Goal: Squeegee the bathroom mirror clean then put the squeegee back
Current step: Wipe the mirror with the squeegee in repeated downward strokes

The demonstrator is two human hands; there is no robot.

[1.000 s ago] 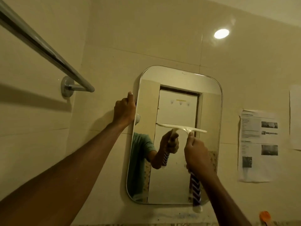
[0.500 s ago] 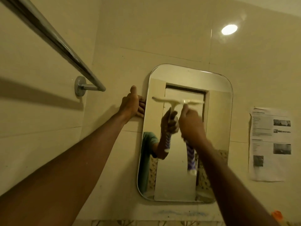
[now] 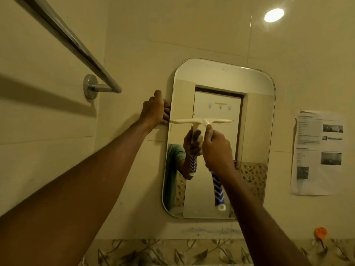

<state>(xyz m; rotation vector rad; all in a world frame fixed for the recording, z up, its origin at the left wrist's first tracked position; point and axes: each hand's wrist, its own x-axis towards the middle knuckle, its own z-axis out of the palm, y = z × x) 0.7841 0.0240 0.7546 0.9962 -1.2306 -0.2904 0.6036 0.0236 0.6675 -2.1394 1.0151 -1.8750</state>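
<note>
The right hand [image 3: 218,150] is gripping the squeegee [image 3: 201,121] by its handle, the blade lying level against the mirror [image 3: 255,116] near its left edge. The left hand [image 3: 154,110] is curling its fingers around the mirror's left edge.

bare mirror [image 3: 255,131] glass above squeegee [image 3: 201,121] blade, towel rail [image 3: 73,43] crossing upper left

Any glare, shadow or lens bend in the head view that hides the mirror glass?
Head view: dim yellowish light; the round ceiling light shows as a bright glare spot on the glossy tile, clear of the rounded rectangular mirror; the chrome towel bar casts a dark band on the left wall; wide-angle bend curves the mirror's edges; glass reads clearly.
</note>
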